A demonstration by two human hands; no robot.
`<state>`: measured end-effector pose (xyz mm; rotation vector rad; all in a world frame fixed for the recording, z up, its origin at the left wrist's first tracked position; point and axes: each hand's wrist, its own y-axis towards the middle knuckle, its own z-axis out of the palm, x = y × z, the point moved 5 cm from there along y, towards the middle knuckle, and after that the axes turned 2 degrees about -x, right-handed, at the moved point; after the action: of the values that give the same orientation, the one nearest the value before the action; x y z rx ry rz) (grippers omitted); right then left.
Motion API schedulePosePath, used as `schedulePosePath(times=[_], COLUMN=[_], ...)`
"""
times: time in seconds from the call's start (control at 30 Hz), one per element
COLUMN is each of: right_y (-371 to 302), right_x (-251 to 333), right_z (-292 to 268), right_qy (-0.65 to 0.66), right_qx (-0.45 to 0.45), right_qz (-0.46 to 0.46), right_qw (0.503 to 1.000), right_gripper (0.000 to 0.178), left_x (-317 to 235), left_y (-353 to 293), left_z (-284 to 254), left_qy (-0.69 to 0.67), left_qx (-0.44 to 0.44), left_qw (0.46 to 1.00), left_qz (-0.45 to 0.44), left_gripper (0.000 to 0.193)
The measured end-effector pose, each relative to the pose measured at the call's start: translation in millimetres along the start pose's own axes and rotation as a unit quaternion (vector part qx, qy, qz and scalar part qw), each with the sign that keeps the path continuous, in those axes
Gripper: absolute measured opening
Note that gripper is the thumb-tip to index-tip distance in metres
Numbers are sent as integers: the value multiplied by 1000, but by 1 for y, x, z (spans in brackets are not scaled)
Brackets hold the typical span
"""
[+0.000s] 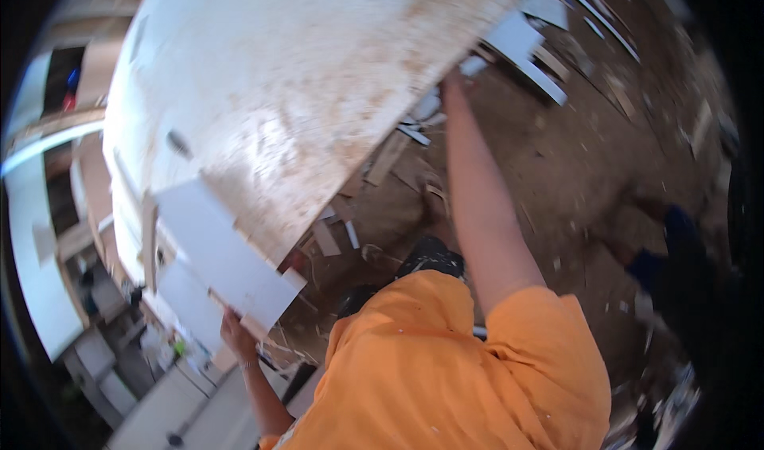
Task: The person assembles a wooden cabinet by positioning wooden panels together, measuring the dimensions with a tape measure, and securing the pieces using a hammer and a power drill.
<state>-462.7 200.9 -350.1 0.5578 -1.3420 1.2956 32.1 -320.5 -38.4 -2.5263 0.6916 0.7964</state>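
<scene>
At the lower left, my left hand (238,336) is closed on a narrow wooden strip (255,327) beside some white panels. The larger white panel (227,243) lies over the near left corner of a big worktable (310,76), whose pale top is scuffed and dusted brown. My right arm stretches far forward, and my right hand (454,81) is at the table's right edge, near white and wooden offcuts below. Its fingers are blurred and mostly hidden, so its hold cannot be made out. A small dark object (178,143) rests on the tabletop.
White board offcuts (517,42) and wood scraps (387,157) lie beneath and beyond the table's right edge. The brown floor (549,171) is littered with chips. Shelving with boards (48,251) stands at the left. A dark shape with blue (679,225), perhaps another person's leg, is at right.
</scene>
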Motion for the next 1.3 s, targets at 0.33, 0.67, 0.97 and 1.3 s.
schedulePosePath(times=[0.33,0.67,0.97,1.3], right_y=[-28,-37,-179,-719], right_x=[-55,-96,13,71], right_z=[24,23,12,311], right_qy=[117,152,-446,-474], right_qx=[-17,-19,144,563], right_qz=[101,154,-51,-463], right_qw=[988,976,882,493], right_gripper=[39,36,35,66], left_x=[-37,-51,25,176], left_y=[-14,-19,82,287], left_z=[3,1,-147,-235], left_qy=[93,117,162,220], left_qx=[-116,-123,-286,-156], left_qw=[989,985,927,963], left_qz=[16,42,183,-11], left_gripper=[53,45,29,56])
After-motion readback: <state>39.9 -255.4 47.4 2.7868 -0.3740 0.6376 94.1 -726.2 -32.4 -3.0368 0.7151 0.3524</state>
